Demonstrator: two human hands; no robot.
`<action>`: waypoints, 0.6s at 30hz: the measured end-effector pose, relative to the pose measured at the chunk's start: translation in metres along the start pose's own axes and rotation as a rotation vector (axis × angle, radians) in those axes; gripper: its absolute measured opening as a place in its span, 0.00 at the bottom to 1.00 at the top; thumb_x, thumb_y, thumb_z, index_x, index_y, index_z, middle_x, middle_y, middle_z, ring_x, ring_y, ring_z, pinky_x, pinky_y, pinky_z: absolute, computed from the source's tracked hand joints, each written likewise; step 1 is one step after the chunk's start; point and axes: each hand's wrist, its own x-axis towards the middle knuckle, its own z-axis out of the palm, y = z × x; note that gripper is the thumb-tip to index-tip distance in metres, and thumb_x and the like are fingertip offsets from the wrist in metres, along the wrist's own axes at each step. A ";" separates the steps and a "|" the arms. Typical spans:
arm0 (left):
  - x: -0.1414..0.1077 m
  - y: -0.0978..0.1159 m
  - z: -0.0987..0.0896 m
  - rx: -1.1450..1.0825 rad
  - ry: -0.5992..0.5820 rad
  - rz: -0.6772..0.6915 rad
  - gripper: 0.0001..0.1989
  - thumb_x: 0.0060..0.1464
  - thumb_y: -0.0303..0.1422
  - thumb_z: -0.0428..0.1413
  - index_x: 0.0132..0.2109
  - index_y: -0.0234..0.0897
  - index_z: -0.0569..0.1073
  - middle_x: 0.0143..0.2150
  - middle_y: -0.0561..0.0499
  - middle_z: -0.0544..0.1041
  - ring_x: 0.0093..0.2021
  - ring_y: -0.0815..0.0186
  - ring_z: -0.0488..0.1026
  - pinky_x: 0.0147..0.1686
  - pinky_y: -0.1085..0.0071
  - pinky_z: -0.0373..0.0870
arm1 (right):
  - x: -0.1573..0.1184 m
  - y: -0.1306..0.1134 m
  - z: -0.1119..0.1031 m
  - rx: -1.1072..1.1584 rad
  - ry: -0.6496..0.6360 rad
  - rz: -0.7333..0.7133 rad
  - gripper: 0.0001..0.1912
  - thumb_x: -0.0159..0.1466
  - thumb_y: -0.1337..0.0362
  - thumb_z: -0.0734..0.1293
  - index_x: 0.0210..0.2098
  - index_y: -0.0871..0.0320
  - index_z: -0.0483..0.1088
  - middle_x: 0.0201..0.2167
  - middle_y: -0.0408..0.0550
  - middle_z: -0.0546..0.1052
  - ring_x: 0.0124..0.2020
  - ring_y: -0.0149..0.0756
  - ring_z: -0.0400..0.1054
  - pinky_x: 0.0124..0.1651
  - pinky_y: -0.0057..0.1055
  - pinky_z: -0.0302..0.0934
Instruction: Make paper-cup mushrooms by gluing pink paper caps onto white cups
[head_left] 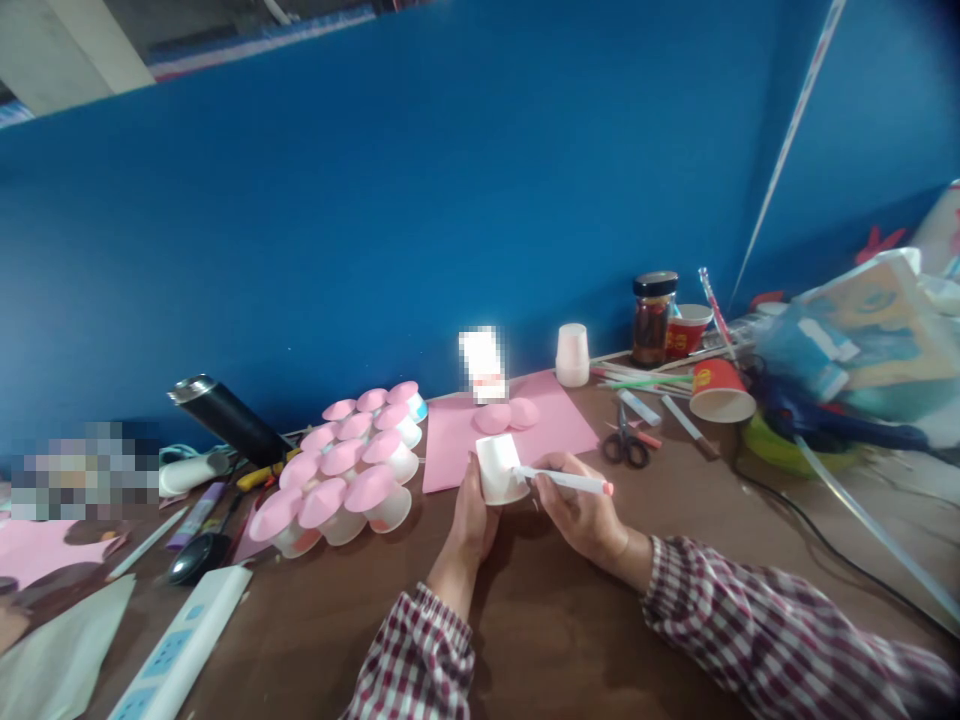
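Just above the front part of the table, my left hand (472, 510) is closed around the side of a white paper cup (499, 466). My right hand (585, 515) grips a white marker pen (574, 482) with a pinkish-red end. The pen's tip meets the cup's right side, or comes very near it. Whether a mark shows there, I cannot tell. Behind the cup lie two pink paper pieces (493, 418) on a pink sheet (450, 450). To the left stand several cups topped with pink paper cones (375, 487).
Scissors (625, 443), loose markers (690, 427), stacked white cups (573, 355), a jar (654, 320) and red cups (720, 390) stand or lie right. A power strip (184, 645), a black flask (229, 418) and a co-worker's hand (10, 622) are at left. A blue partition (480, 200) rises behind.
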 end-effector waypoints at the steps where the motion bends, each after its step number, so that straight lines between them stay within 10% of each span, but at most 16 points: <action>1: 0.000 0.000 0.000 0.001 -0.004 -0.002 0.24 0.56 0.51 0.52 0.43 0.31 0.74 0.35 0.47 0.78 0.36 0.62 0.73 0.41 0.65 0.66 | 0.000 0.000 0.000 0.009 -0.001 0.002 0.05 0.65 0.64 0.63 0.37 0.57 0.69 0.25 0.46 0.74 0.24 0.33 0.69 0.26 0.27 0.64; 18: -0.001 0.000 -0.001 0.014 -0.035 -0.001 0.24 0.56 0.51 0.52 0.41 0.31 0.75 0.35 0.46 0.79 0.35 0.62 0.73 0.42 0.66 0.67 | -0.003 0.010 0.003 0.092 -0.029 0.067 0.05 0.66 0.63 0.63 0.39 0.57 0.67 0.26 0.46 0.74 0.24 0.33 0.69 0.24 0.27 0.65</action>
